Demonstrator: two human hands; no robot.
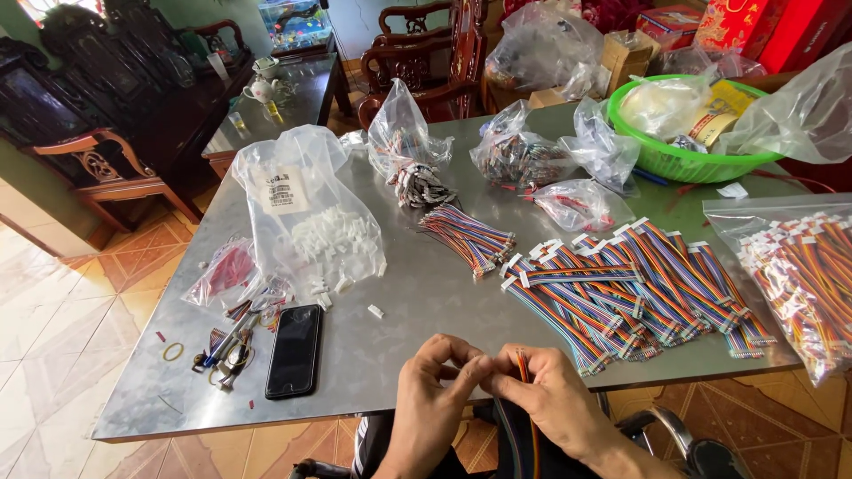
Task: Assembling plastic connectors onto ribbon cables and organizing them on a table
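On my table [399, 293], near the front left corner, lies a black flat phone with a dark blank screen [294, 349]. Behind it, toward the left edge, slumps a large clear plastic bag of white connectors [306, 217] bearing a white rectangular label with dark print [279, 190]. Just left of it sits a small clear bag of red parts [226, 270]. Clear knotted bags of wire bundles [519, 155] stand along the far edge. At the right edge lies a clear flat bag of rainbow cables [803, 275]. Beyond the far right corner stand red cardboard boxes [754, 27] and a brown carton [626, 53].
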